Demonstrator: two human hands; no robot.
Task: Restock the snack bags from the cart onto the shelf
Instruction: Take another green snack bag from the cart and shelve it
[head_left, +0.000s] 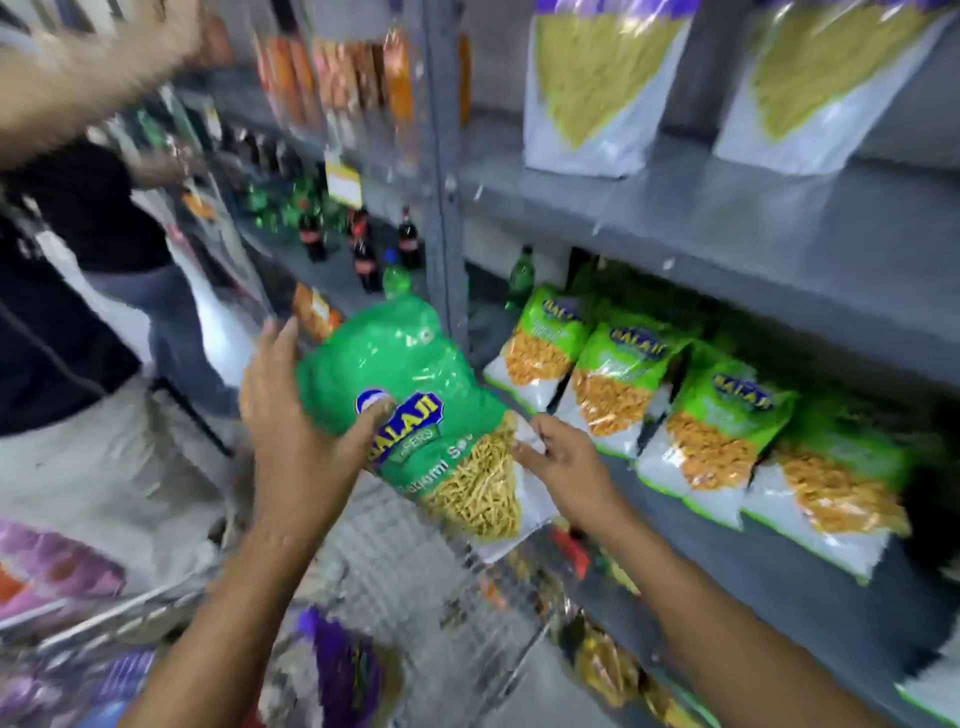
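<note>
A green snack bag (415, 395) of yellow sticks hangs in the air in front of the grey shelf (701, 218). My left hand (296, 426) grips its upper left side, thumb across the logo. My right hand (561, 457) pinches the bag's right edge. To the right, a row of several green bags (701, 415) with orange snacks leans on the lower shelf level. The wire cart (415, 587) sits below my arms, with a purple bag (337, 665) inside it.
Two large purple-topped bags (602, 88) stand on the upper shelf. Dark soda bottles (363, 249) and green bottles fill the bay to the left. Another person (78, 291) in dark clothes stands at the left, an arm reaching up to the top shelf.
</note>
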